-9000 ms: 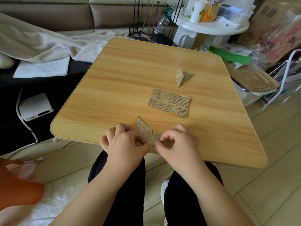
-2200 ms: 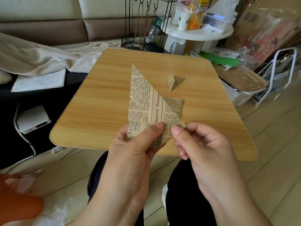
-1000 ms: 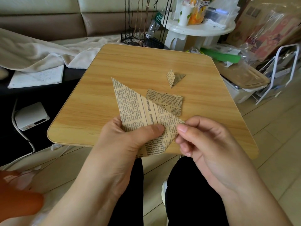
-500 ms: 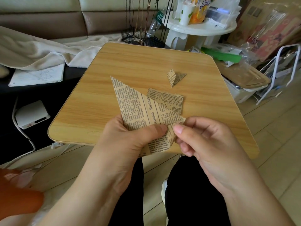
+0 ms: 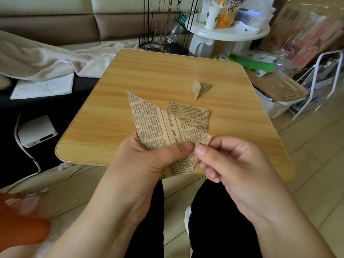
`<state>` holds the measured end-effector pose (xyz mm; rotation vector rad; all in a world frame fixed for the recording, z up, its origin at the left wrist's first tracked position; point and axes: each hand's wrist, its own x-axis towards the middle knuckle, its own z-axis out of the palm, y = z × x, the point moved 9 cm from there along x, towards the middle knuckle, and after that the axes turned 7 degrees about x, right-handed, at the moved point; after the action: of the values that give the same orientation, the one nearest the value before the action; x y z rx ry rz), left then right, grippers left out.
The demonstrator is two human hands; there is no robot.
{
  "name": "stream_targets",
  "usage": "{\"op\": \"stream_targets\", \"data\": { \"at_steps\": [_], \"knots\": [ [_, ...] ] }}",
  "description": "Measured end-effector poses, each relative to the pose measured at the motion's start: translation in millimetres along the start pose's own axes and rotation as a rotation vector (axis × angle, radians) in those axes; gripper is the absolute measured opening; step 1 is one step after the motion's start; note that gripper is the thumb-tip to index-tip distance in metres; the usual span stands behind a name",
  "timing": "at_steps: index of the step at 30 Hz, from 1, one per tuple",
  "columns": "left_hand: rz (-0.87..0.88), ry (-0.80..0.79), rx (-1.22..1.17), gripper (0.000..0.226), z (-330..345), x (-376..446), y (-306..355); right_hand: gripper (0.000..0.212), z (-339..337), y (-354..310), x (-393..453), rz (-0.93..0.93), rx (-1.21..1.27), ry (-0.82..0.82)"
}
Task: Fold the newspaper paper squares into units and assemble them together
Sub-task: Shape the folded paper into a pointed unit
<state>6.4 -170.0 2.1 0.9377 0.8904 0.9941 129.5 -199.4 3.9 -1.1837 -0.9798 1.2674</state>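
Observation:
I hold a partly folded newspaper piece [image 5: 156,127] in the air above the near edge of the wooden table [image 5: 167,71]. My left hand [image 5: 149,164] grips its lower part, thumb pressed on the front. My right hand [image 5: 229,164] pinches the piece's right corner between thumb and forefinger. Behind it, a flat stack of newspaper squares [image 5: 193,114] lies on the table, partly hidden by the held piece. Farther back sits a small finished folded unit [image 5: 200,88].
A cream blanket [image 5: 46,58] and a paper sheet [image 5: 42,86] lie at left. A black wire rack [image 5: 163,43] and a white round side table [image 5: 229,34] stand behind. Boxes and a white frame [image 5: 325,71] crowd the right. A white device [image 5: 36,131] sits on the floor.
The held piece has stayed tilted with its point up-left. My right thumb and forefinger have closed in on the right corner, next to my left thumb.

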Motion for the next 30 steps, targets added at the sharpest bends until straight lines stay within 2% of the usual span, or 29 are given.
{"op": "stream_targets", "data": {
  "at_steps": [4, 14, 20, 24, 30],
  "knots": [
    [-0.022, 0.002, -0.008, 0.027, -0.8, -0.9, -2.5, 0.008, -5.2, -3.2, -0.4, -0.020, 0.086, 0.043],
    [-0.004, 0.023, -0.004, 0.025, -1.2, -0.2, -1.9, 0.016, -3.5, -1.1, 2.1, -0.034, 0.198, 0.039],
    [-0.014, 0.040, -0.001, 0.025, -5.2, 1.6, -4.6, 0.011, -3.1, 0.9, 1.4, -0.029, 0.119, 0.012],
    [-0.022, 0.019, 0.017, 0.033, -5.7, 3.5, -8.7, 0.010, -3.6, 5.6, 0.3, 0.014, 0.029, 0.012],
    [-0.034, 0.030, 0.022, 0.032, -8.8, 7.4, -12.2, 0.017, -4.6, 15.4, 3.1, 0.064, 0.032, 0.038]
  ]
}}
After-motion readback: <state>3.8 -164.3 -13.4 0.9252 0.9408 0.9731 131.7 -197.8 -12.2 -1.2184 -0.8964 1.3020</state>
